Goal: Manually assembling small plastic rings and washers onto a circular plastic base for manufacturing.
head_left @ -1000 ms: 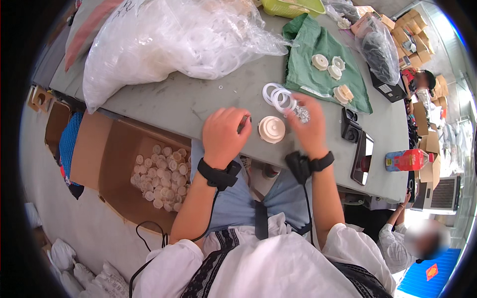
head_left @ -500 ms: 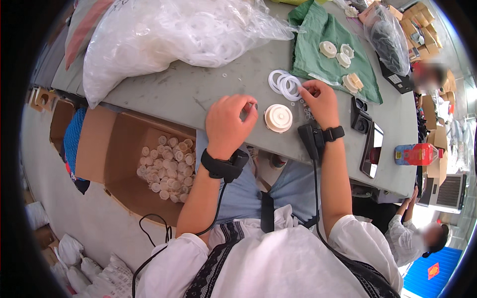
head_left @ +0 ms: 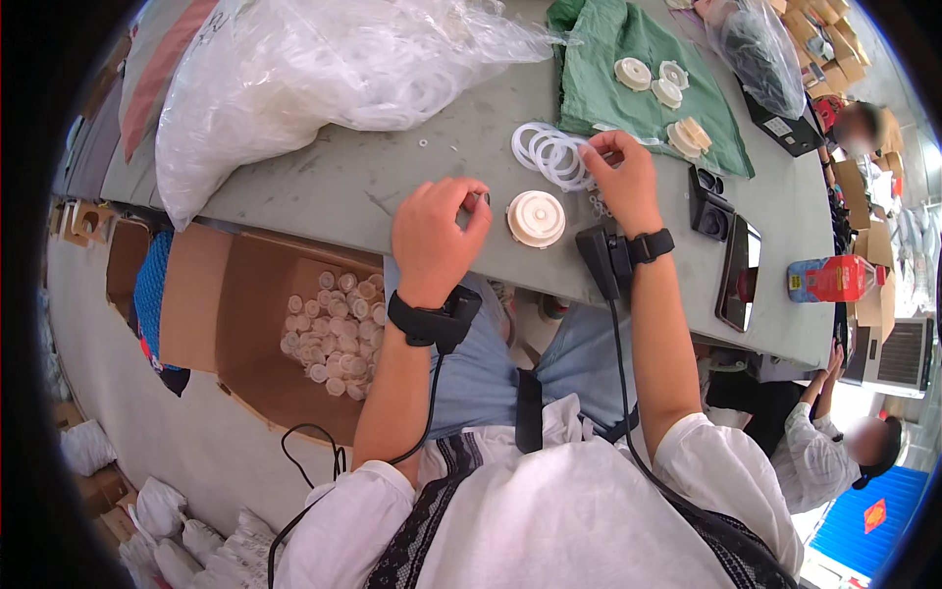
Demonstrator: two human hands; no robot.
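A round cream plastic cap point(head_left: 537, 218) lies flat on the table between my hands. Left of it, my left hand point(head_left: 437, 236) is raised with fingers curled and tips pinched together; anything between them is too small to make out. Beyond the cap, several thin white rings point(head_left: 554, 152) overlap in a loose row. My right hand point(head_left: 626, 182) is closed at the right end of this row, thumb and forefinger on the edge of the nearest ring. Small clear pieces point(head_left: 600, 205) lie beneath that hand, partly hidden.
Right of the rings, a green cloth point(head_left: 608, 93) carries several cream caps point(head_left: 633, 74). A bulging clear bag point(head_left: 334, 79) fills the table's far left. A cardboard box point(head_left: 260, 353) below holds many small caps. Phone point(head_left: 739, 275), black case point(head_left: 710, 204) and bottle point(head_left: 832, 279) stand at right.
The rings are spread wider, with more of them showing. My right hand stays at their right end. My left hand keeps its pinch beside the cap. The whole view has shifted slightly.
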